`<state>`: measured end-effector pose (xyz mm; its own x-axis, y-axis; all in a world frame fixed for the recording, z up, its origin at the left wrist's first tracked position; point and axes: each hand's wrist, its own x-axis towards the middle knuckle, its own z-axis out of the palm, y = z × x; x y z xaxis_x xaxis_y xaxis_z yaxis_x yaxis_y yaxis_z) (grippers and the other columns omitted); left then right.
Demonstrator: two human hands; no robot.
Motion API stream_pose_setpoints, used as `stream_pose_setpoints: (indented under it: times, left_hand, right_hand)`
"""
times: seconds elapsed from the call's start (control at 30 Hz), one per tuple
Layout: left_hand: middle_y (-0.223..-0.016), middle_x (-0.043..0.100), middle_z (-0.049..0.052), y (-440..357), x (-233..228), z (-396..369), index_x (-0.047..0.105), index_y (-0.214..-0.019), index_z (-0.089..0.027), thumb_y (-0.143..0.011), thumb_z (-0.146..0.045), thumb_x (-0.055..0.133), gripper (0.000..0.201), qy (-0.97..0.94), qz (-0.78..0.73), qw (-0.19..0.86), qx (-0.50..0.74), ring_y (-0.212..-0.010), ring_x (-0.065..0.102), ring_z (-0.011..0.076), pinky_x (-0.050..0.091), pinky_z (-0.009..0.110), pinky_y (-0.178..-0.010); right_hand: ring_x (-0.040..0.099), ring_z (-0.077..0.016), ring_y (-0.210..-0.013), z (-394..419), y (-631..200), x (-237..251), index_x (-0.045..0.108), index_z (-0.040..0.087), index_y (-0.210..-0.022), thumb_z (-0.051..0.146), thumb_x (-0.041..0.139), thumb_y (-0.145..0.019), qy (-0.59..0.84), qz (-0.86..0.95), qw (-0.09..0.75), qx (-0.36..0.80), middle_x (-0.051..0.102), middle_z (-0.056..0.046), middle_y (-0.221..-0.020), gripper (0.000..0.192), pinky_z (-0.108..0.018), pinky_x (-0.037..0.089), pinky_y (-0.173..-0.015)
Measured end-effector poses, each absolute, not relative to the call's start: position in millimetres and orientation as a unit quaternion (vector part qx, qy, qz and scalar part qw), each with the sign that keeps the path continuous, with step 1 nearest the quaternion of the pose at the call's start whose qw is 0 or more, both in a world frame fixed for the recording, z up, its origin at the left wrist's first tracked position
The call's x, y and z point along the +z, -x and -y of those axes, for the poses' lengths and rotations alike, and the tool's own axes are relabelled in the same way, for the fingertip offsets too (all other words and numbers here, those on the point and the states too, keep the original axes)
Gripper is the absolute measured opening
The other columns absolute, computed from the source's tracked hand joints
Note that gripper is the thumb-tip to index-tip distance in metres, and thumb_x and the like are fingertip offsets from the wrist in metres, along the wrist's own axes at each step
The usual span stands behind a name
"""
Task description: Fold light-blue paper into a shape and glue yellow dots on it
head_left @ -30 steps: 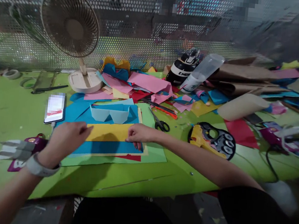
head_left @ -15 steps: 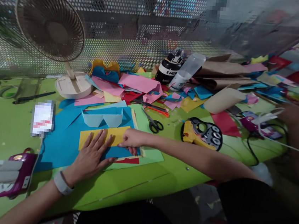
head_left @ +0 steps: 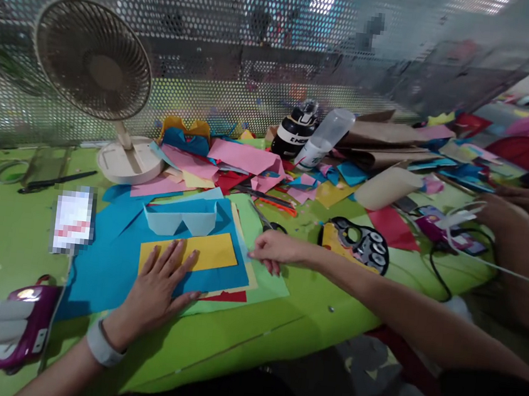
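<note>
My left hand (head_left: 157, 291) lies flat with fingers spread, pressing the left part of a folded yellow paper strip (head_left: 216, 253). The strip rests on a large blue sheet (head_left: 102, 256). Behind it stands a folded light-blue paper shape (head_left: 181, 219) with a notched edge, like a pair of glasses. My right hand (head_left: 274, 252) is over the pale green sheet (head_left: 267, 284), right of the strip and apart from it. Its fingers are curled together; what they hold, if anything, is hidden. Scissors (head_left: 276, 227) lie just behind that hand, partly covered by it.
Pink paper scraps (head_left: 243, 157) are heaped at the back, beside a black bottle (head_left: 294, 132) and a clear bottle (head_left: 325, 138). A fan (head_left: 128, 165) stands back left. A paint palette (head_left: 353, 240) lies to the right. Another person's arm (head_left: 508, 242) reaches in at far right.
My right hand has left the yellow strip's right end and moved right, toward the scissors. My left hand stays on the strip. The view has shifted slightly.
</note>
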<state>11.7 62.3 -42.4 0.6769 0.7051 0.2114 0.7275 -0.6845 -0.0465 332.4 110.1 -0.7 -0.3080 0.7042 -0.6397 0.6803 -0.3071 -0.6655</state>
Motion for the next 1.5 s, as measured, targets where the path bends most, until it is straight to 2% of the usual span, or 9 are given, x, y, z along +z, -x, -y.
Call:
stream_pose_setpoints:
  times: [0.17, 0.23, 0.6, 0.77, 0.9, 1.03, 1.13, 1.27, 1.5]
  left_hand:
    - [-0.157, 0.031, 0.008, -1, -45, -73, 0.017, -0.154, -0.029, -0.094, -0.059, 0.038, 0.070, 0.897, 0.427, 0.063, -0.097, -0.144, 0.027, 0.0295, 0.015, 0.050, -0.118]
    - [-0.155, 0.033, 0.008, 1, -46, -78, 0.020, -0.153, -0.028, -0.095, -0.057, 0.035, 0.067, 0.891, 0.440, 0.059, -0.094, -0.143, 0.029, 0.0305, 0.021, 0.052, -0.117]
    - [-0.152, 0.038, 0.011, -2, -39, -83, 0.039, -0.147, -0.020, -0.096, -0.059, 0.026, 0.065, 0.877, 0.473, 0.054, -0.063, -0.141, 0.033, 0.0304, 0.031, 0.054, -0.113]
    - [-0.150, 0.040, 0.015, 1, -39, -85, 0.041, -0.146, -0.017, -0.096, -0.057, 0.028, 0.065, 0.849, 0.518, 0.068, -0.075, -0.140, 0.034, 0.0333, 0.032, 0.056, -0.111]
    - [-0.151, 0.040, 0.012, 14, -40, -90, 0.038, -0.147, -0.021, -0.099, -0.047, 0.028, 0.056, 0.857, 0.509, 0.046, -0.066, -0.141, 0.032, 0.0316, 0.033, 0.055, -0.111]
    - [-0.154, 0.035, 0.010, 17, -37, -89, 0.034, -0.149, -0.023, -0.101, -0.036, 0.027, 0.051, 0.880, 0.471, 0.030, -0.061, -0.144, 0.025, 0.0296, 0.025, 0.057, -0.114]
    - [-0.158, 0.028, 0.008, 7, -33, -82, 0.022, -0.153, -0.025, -0.102, -0.034, 0.026, 0.052, 0.904, 0.421, 0.023, -0.074, -0.146, 0.019, 0.0255, 0.015, 0.053, -0.118]
    - [-0.158, 0.026, 0.009, -8, -33, -72, 0.009, -0.155, -0.023, -0.096, -0.056, 0.035, 0.073, 0.926, 0.372, 0.004, -0.067, -0.146, 0.021, 0.0254, 0.013, 0.047, -0.120]
    - [-0.158, 0.027, 0.010, -12, -33, -69, 0.011, -0.155, -0.019, -0.093, -0.062, 0.037, 0.079, 0.928, 0.369, 0.006, -0.058, -0.145, 0.024, 0.0266, 0.011, 0.047, -0.120]
  right_hand:
    - [0.066, -0.0249, -0.094, -149, -356, 8, 0.060, 0.016, -0.098, 0.033, 0.054, -0.091, 0.673, 0.729, 0.099, 0.079, 0.070, -0.012, -0.101, 0.019, -0.032, 0.048, -0.076]
    - [0.059, -0.0307, -0.110, -165, -363, 1, 0.059, 0.013, -0.108, 0.026, 0.058, -0.087, 0.670, 0.737, 0.085, 0.024, 0.065, -0.019, -0.115, 0.025, -0.036, 0.045, -0.086]
    - [0.057, -0.0294, -0.104, -185, -376, -14, 0.061, 0.012, -0.106, 0.019, 0.061, -0.079, 0.659, 0.748, 0.074, 0.004, 0.061, -0.017, -0.111, 0.028, -0.033, 0.043, -0.083]
    - [0.060, -0.0294, -0.094, -158, -367, -6, 0.055, 0.014, -0.114, 0.022, 0.056, -0.080, 0.698, 0.697, 0.161, -0.001, 0.064, -0.015, -0.109, 0.035, -0.033, 0.044, -0.074]
    - [0.061, -0.0230, -0.082, -129, -346, 1, 0.060, 0.019, -0.104, 0.022, 0.055, -0.077, 0.615, 0.758, 0.180, 0.124, 0.068, -0.008, -0.096, 0.027, -0.029, 0.043, -0.069]
    - [0.061, -0.0210, -0.090, -111, -333, -1, 0.061, 0.020, -0.111, 0.034, 0.054, -0.085, 0.520, 0.813, 0.138, 0.224, 0.066, -0.007, -0.108, 0.030, -0.028, 0.044, -0.074]
    - [0.061, -0.0206, -0.086, -109, -333, -9, 0.063, 0.020, -0.104, 0.052, 0.048, -0.092, 0.548, 0.808, 0.123, 0.179, 0.065, -0.007, -0.101, 0.037, -0.027, 0.041, -0.069]
    - [0.059, -0.0185, -0.078, -107, -337, -19, 0.062, 0.020, -0.094, 0.058, 0.047, -0.092, 0.573, 0.807, 0.097, 0.101, 0.063, -0.005, -0.092, 0.040, -0.025, 0.033, -0.058]
    - [0.057, -0.0174, -0.076, -100, -341, -21, 0.065, 0.019, -0.095, 0.052, 0.043, -0.095, 0.539, 0.839, 0.065, 0.034, 0.060, -0.007, -0.093, 0.040, -0.026, 0.030, -0.055]
